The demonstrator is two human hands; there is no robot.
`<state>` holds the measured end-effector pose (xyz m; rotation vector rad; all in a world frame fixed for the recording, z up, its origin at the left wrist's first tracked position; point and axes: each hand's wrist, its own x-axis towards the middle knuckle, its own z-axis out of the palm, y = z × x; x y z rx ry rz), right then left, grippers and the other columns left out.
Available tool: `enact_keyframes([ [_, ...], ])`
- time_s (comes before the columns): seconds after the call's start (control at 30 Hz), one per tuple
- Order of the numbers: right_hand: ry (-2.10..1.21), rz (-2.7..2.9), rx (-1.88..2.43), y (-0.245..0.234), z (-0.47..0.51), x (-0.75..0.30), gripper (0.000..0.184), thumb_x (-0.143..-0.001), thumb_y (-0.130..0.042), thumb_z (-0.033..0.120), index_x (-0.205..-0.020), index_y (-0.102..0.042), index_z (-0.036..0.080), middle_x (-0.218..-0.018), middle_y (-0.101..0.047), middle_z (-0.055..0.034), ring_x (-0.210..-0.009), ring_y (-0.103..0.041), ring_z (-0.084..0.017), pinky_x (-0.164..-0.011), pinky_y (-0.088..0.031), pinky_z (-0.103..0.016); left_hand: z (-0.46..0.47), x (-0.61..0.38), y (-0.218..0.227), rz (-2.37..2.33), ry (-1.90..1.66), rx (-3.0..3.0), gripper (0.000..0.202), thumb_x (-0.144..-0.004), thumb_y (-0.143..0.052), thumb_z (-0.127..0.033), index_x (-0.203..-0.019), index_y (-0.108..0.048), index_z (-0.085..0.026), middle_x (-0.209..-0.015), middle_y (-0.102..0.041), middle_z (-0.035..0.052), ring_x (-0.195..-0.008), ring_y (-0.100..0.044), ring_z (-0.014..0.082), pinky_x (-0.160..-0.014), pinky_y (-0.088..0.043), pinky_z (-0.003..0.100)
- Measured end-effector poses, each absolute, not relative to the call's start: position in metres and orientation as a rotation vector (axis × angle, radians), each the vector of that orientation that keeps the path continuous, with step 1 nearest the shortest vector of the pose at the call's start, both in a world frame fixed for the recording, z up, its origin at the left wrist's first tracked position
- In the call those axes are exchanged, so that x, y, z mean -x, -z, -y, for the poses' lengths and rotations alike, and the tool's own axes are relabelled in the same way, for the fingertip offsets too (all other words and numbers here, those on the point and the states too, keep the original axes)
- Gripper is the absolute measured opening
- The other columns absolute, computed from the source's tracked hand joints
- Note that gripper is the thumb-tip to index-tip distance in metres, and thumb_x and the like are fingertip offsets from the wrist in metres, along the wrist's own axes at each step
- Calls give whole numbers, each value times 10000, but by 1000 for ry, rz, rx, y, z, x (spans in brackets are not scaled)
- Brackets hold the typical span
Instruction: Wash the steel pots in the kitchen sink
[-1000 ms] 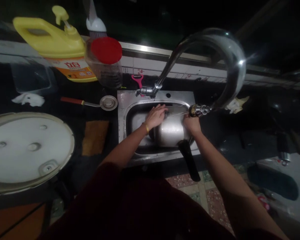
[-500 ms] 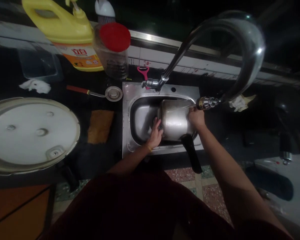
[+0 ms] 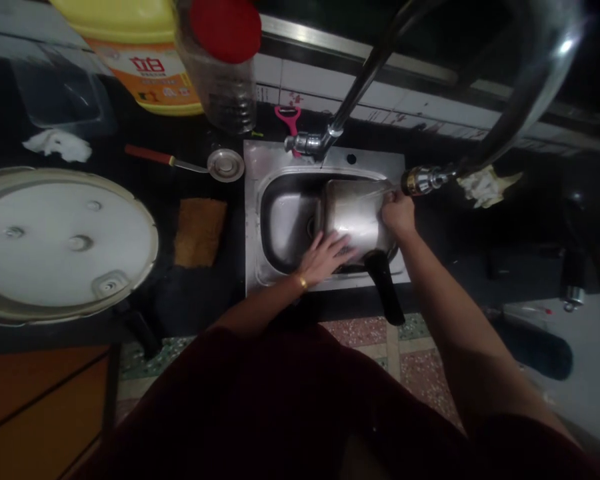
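A silver pressure cooker pot lies tipped on its side in the steel sink, its long black handle sticking out over the front edge. My left hand rests with fingers spread on the near lower side of the pot, holding nothing. At the pot's right end, my right hand is closed on the rim, with some fingers hidden. Right above that hand is the faucet nozzle, and thin streaks of water seem to run from it onto the pot.
Left on the black counter are a large pot lid, a brown scouring pad, a knife and a sink strainer. Behind stand a yellow detergent jug, a red-lidded jar and a pink peeler. The faucet arches overhead.
My left hand has moved right, from beside the pot's left end onto its near side, fingers spreading. My right hand keeps its grip. The view has shifted, so things at the back sit higher.
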<state>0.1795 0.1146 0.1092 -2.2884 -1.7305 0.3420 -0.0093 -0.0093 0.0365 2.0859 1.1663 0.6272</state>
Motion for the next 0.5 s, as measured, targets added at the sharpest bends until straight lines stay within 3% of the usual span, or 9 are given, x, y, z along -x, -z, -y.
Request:
enact_keyframes([
  [0.13,-418,1692,2254,-105,-116,-182,354,-889,-367,239,-979,-671,81,-968,-693,-194,-1008,-616,-283,-848,-457,-374,20,16,-34,-1058,-512,-2231,496,-916,-440,-158,-1303,-558,-446,-1479,-468,-37,-1431,-318,243,-1200,-164,532],
  [0.2,-464,1670,2189,-101,-118,-185,360,-894,-366,251,-1001,-665,83,-970,-695,-181,-1000,-617,-269,-854,-460,-366,-25,-1,-51,-1131,-581,-2245,448,-932,-437,-215,-1338,-545,-370,-1500,-442,9,-1435,-301,260,-1198,-149,532],
  [0.3,-536,1606,2066,-96,-123,-190,359,-903,-367,273,-1017,-655,93,-1003,-688,-161,-997,-612,-250,-881,-454,-370,-112,-41,-82,-1364,-527,-2178,421,-952,-393,-245,-1347,-540,-240,-1395,-540,107,-1344,-425,273,-1166,-212,527],
  [0.4,-635,1497,1976,-92,-126,-193,354,-911,-375,312,-955,-660,107,-998,-678,-153,-1002,-596,-253,-919,-438,-396,-155,-67,-102,-1372,-280,-2179,390,-968,-366,-273,-1293,-569,-199,-1222,-646,114,-1201,-551,259,-1083,-349,489],
  [0.5,-744,1332,1920,-88,-126,-193,378,-918,-381,379,-857,-656,127,-916,-673,-136,-983,-589,-259,-939,-428,-417,-116,-56,-102,-1365,-334,-2348,425,-960,-387,-249,-1368,-503,-240,-1372,-552,98,-1295,-476,261,-1099,-339,475],
])
